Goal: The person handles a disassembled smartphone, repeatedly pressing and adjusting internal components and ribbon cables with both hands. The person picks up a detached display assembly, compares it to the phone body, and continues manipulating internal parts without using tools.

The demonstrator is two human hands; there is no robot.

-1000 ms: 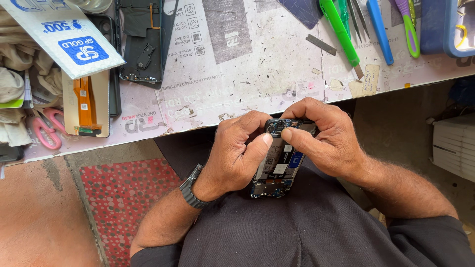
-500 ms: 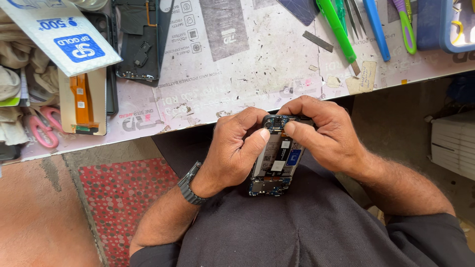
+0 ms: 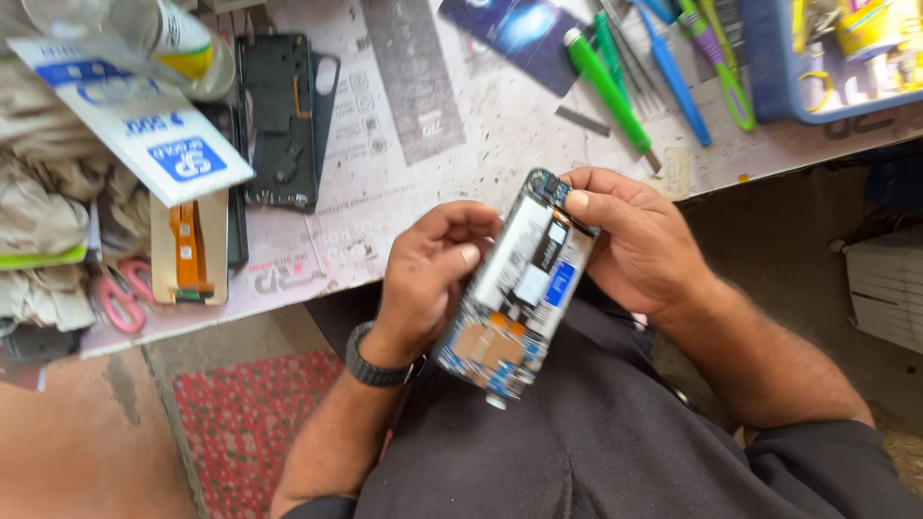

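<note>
- Over the lap, close to the body, the opened phone with its back off, showing a pale battery and small blue and orange boards (image 3: 519, 288), is held tilted, its top end toward the surface.
- The left hand (image 3: 428, 279), with a dark watch (image 3: 380, 360) on the wrist, cups the phone's left edge. Its grip is closed on the phone, thumb tip near the battery.
- The right hand (image 3: 639, 240) wraps the top right side. Its grip is clamped on the phone too, thumb pressing near the top corner.
- To do this well, I think both hands should hold only the edges, stay steady, and press softly so the tiny parts do not bend.
- Just past the hands, the paper-covered work surface (image 3: 423, 173) holds a black phone frame (image 3: 284, 120) and a flat part with an orange ribbon strip (image 3: 190, 250).
- Pink-handled scissors (image 3: 120, 298) lie at the left.
- Farther off lie a green-handled screwdriver (image 3: 608, 88) and a blue plastic tray (image 3: 769, 77).
</note>
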